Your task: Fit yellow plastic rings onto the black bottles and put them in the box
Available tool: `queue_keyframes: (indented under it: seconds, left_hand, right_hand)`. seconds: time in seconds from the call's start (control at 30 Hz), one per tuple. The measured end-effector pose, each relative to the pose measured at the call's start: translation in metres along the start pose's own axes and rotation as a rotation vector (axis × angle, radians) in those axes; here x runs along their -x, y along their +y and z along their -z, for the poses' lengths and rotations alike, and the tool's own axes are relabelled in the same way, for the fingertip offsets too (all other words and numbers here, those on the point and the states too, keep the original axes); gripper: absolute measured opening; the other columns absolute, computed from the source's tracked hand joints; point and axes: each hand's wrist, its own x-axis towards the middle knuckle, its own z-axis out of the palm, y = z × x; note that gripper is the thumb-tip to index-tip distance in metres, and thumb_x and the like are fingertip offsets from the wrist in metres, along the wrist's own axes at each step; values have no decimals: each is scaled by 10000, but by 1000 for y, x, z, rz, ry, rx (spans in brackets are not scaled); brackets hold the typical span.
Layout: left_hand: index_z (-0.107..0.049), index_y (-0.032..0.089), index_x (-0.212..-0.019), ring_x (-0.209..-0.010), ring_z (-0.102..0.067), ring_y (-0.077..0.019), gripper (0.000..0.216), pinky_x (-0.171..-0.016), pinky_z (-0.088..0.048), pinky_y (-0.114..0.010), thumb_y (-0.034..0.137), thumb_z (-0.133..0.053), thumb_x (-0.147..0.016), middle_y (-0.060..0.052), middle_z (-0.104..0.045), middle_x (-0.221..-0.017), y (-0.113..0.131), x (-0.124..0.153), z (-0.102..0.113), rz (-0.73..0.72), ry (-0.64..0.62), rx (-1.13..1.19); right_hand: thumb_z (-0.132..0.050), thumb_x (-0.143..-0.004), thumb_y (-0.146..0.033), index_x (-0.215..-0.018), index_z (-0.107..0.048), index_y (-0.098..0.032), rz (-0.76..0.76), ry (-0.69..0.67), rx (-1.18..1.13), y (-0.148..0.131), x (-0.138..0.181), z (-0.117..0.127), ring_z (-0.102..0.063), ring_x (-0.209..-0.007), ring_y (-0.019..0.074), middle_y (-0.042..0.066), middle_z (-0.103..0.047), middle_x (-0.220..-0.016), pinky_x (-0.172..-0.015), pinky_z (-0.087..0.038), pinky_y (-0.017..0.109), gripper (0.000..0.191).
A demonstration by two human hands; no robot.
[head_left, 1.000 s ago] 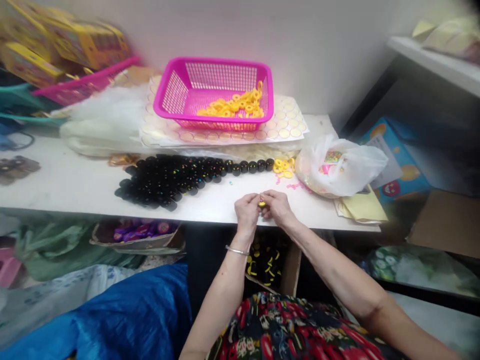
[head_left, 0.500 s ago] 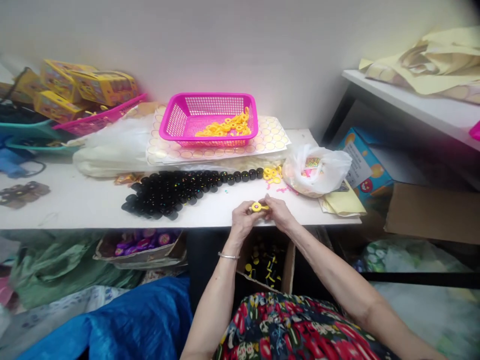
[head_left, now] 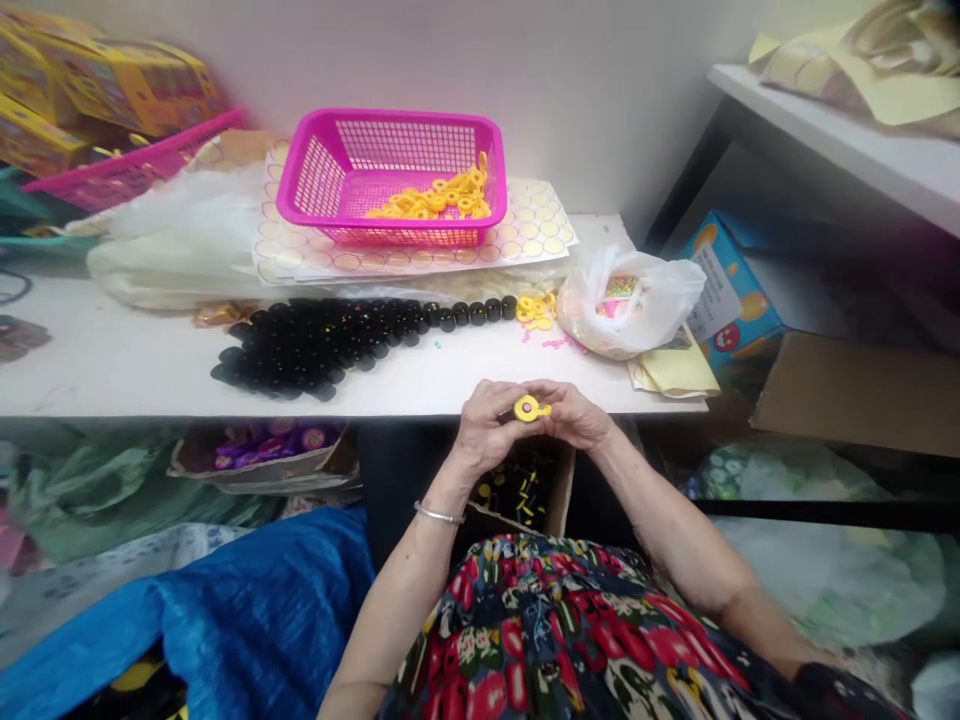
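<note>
Near the table's front edge my left hand (head_left: pixel 486 428) and my right hand (head_left: pixel 576 414) are close together. Between them is a small yellow round piece (head_left: pixel 527 408) with a pinkish centre and a short tab pointing right. My left fingers are closed around its round part, and my right fingers pinch at the tab side. Whatever lies beneath the piece is hidden by my fingers. Beyond my hands, many black sparkly cylinders (head_left: pixel 322 340) lie grouped on the table, tapering to a row on the right. Several yellow ring pieces (head_left: pixel 536 308) lie at the end of that row.
A pink basket (head_left: pixel 394 235) with yellow ring pieces stands on printed sheets (head_left: pixel 536 245) at the back. A white plastic bag (head_left: pixel 660 300) sits at the right, beside tiny pink bits (head_left: pixel 556 343). Below my hands, a cardboard box (head_left: pixel 559 500) contains black and yellow pieces.
The view has shifted, so the table items appear higher and further left. My hands have drawn closer together and back toward my body, still holding the yellow piece.
</note>
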Motion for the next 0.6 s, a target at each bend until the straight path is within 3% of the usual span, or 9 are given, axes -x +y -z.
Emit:
queue_keyframes:
  seconds: [0.13,0.27,0.43,0.6]
  left_hand:
    - [-692,218,-887,-829,-549,-182,182,-799,-376,-329,308,-630,-741,-66,-673,-923,3,6,-7,-154,-119,-205]
    - [-675,188,-828,-803,-539,-175,142,-782,-355,-326,265,-567,-780,-72,-667,-895,7,11,-14,-217,-142,-252]
    - [-668,195,-801,-763,-532,-172,140,-779,-347,-326,291,-567,-783,-53,-653,-780,8,15,-19,-167,-180,-204]
    - [-666,212,-890,-782,-521,-166,208,-757,-372,-299,324,-668,-715,-35,-665,-833,-4,24,-20,-96,-55,-97]
  right_hand:
    - [-794,-468,-167,-952,-663,-156,-36,-18,149,-7,5,-3,-621,-769,156,32,-678,-851,-719,-507,298,501]
    - [-789,-423,-106,-935,-668,-147,6,-1,220,-5,11,-5,-608,-763,146,14,-669,-835,-722,-482,273,528]
    - [-793,-455,-141,-872,-657,-139,84,96,207,9,15,-6,-593,-700,131,13,-665,-784,-674,-470,262,438]
    - [-775,-543,-229,-884,-648,-138,70,64,149,18,13,-7,-597,-733,127,29,-663,-821,-694,-465,258,375]
